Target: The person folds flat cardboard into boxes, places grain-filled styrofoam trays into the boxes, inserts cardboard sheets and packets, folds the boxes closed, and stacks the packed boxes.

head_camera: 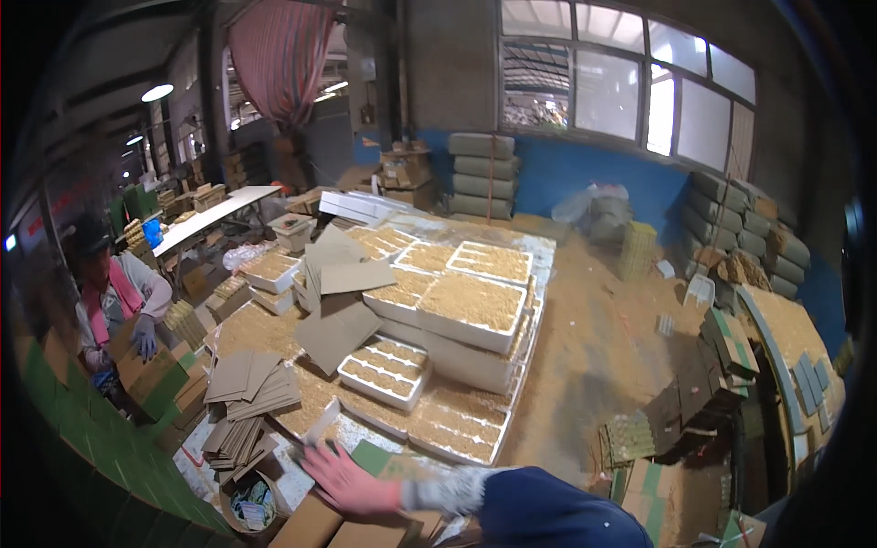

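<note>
My right hand, in a pink glove with a grey cuff, is stretched to the left over brown cardboard boxes at the bottom. Its fingers are spread and I see nothing held in it; whether it touches the box below, I cannot tell. My left hand is out of view. Just past the fingertips lie a green piece of cardboard and a stack of cardboard sheets. Beyond stand white foam trays filled with yellowish sawdust-like material, some with rows of dividers. More flat cardboard sheets lean on them.
A co-worker in gloves handles a green-and-brown carton at the left. Green cartons line the lower left, beside a round container of small packets. Cartons and a sawdust-covered table stand at the right.
</note>
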Motion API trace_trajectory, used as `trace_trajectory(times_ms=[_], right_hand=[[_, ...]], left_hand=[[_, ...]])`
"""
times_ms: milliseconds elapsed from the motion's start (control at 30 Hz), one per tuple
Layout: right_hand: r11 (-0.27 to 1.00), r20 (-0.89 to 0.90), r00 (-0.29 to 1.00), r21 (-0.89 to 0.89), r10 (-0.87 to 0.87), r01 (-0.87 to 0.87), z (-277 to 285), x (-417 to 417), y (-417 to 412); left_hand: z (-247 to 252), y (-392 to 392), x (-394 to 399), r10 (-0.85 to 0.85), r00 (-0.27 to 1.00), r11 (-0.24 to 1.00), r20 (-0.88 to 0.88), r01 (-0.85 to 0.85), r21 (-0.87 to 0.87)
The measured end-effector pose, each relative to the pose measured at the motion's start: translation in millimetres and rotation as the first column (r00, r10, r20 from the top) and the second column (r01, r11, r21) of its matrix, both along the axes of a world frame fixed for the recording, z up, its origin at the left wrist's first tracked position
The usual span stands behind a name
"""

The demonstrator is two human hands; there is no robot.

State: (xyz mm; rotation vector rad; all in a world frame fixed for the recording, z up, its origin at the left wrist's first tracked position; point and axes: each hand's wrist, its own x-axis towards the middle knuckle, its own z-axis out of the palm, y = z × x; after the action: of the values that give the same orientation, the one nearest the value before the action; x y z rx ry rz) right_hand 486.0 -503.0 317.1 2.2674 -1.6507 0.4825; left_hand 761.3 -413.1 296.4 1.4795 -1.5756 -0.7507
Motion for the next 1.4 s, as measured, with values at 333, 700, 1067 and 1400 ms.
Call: trace_trajectory(times_ms=[333,700,1067,1400], right_hand=[[0.874,0.560,0.820,0.451,-0.122,-0.178,33.8,-52.7,118.1],[0.228,0.784,-0.118,0.316,-0.610,0.921,37.6,-380.6,93.2],[0.782,0.838,-0.499,0.457,-0.220,0.424,54.0,-380.0,48.5],[0.999,0.702,0.711,0.046,-0.039,0.009,78.5,-150.6,88.1]], left_hand=[[52.0,-38.6,19.9,0.174,0.705,0.866,-0.687,0.222,0.447],[-11.6,-93.2,5.2,-0.061,0.946,0.904,-0.317,0.188,0.385],[5.6,-85.1,-15.8,-0.080,0.899,0.962,-0.431,0.183,0.204],[-14.7,-114.1,-30.6,-0.078,0.992,0.983,0.096,0.061,0.171]])
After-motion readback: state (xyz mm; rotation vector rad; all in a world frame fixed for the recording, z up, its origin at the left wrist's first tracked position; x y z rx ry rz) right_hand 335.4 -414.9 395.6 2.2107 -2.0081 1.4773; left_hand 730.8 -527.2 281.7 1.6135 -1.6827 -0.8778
